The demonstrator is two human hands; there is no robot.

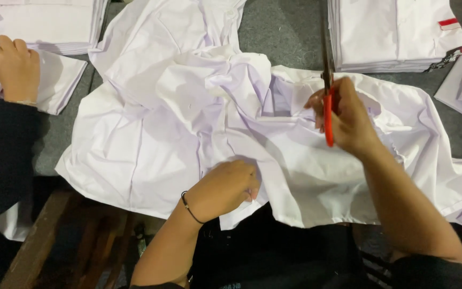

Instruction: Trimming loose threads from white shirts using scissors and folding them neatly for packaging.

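**Scissors up, shirt pinched**

White shirt (188,123) lies crumpled under both hands. Left hand (225,187) pinches its near edge; right hand (346,118) is clamped on red-handled scissors (328,80) (blades w/ tips pointing away). Beyond right: folded stack (391,37). Far left: co-worker's hand (16,67).

Bare forearms, a thin black cord bracelet (189,207) round the wrist of the left hand (225,187), a dark sleeve edge near the elbow behind the right hand (348,120), dark clothing below.
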